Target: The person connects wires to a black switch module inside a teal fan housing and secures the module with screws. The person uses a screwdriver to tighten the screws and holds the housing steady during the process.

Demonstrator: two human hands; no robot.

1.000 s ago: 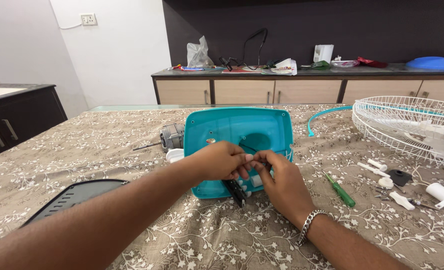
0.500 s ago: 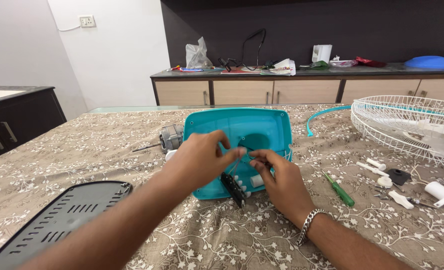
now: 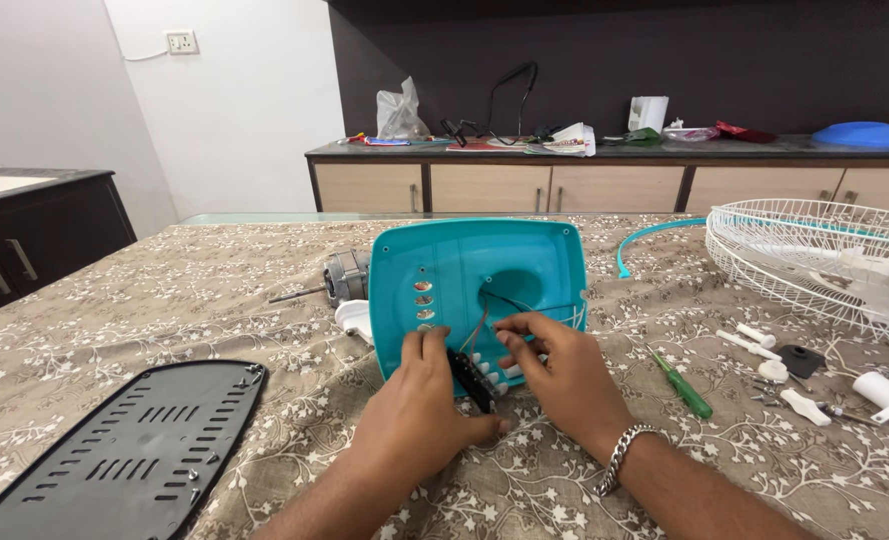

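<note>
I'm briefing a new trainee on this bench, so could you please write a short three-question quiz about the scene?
1. True or false: both hands touch the teal fan base housing.
2. Which tool lies right of the right hand? A) hammer B) green-handled screwdriver C) pliers
3. What does the left hand hold by the housing's lower edge?

Key: 1 true. 2 B. 3 The black switch block with white buttons, wired into the housing.

Table (image 3: 164,300) wore a floral cloth — on it lay teal fan base (image 3: 524,265), black vented plate (image 3: 124,450), motor (image 3: 344,277), green screwdriver (image 3: 682,383), white grille (image 3: 814,250).
</note>
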